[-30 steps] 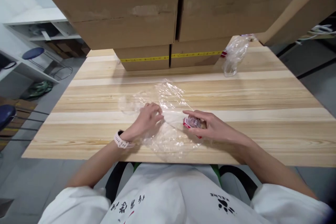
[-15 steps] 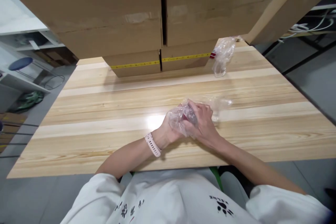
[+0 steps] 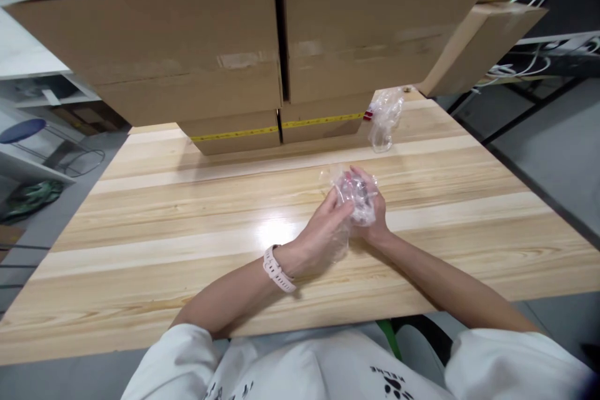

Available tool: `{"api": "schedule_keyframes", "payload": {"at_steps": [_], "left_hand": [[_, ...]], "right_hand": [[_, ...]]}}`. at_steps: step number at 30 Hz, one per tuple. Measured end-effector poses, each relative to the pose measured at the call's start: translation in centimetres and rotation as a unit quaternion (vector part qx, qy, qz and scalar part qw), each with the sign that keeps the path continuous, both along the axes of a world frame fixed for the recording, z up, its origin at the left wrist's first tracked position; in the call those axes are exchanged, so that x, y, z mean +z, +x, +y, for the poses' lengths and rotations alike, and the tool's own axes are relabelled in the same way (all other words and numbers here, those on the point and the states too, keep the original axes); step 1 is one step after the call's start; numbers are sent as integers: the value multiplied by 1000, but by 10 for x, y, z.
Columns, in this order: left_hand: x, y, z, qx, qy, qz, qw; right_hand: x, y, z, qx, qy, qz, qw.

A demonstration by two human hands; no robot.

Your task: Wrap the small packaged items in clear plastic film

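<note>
Between my two hands is a crumpled clear plastic bag, held just above the wooden table. Something darker with a bit of red shows through the film, but its kind is hidden. My left hand grips the near left side, thumb across the top, with loose film hanging below it. From the right, my right hand cups the far side, its fingers curled behind the bundle. A pale wristband is on my left wrist.
Stacked cardboard boxes stand along the table's far side, with a yellow measuring tape running across their lower part. Another crumpled clear bag lies at the back right. A blue stool stands on the floor to the left.
The bag has turned over in my hands and shifted slightly right. My left hand now lies on its near side, while my right hand has moved from on top to behind it.
</note>
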State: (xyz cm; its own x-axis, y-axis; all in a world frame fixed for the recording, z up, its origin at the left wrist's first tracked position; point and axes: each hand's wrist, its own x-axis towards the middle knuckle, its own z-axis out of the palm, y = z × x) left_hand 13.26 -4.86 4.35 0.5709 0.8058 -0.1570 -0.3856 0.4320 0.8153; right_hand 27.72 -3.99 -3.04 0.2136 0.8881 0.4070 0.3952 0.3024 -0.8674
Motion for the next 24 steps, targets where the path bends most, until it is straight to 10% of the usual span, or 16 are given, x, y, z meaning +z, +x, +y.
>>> {"api": "schedule_keyframes", "payload": {"at_steps": [5,10,16,24], "left_hand": [[-20,-41,6,74,96,164,979],[-68,-67,16,201,94,244,944],[-74,-63,16,180,140,271,935],[-72,-62,11,180,197,301,915]], "right_hand": [[16,52,77,-189,68,17,979],[13,128,166,-375,-70,-129,915],[-16,140,223,-378,-229,-210,872],[-20,155,291,-389,-224,-222,866]]}}
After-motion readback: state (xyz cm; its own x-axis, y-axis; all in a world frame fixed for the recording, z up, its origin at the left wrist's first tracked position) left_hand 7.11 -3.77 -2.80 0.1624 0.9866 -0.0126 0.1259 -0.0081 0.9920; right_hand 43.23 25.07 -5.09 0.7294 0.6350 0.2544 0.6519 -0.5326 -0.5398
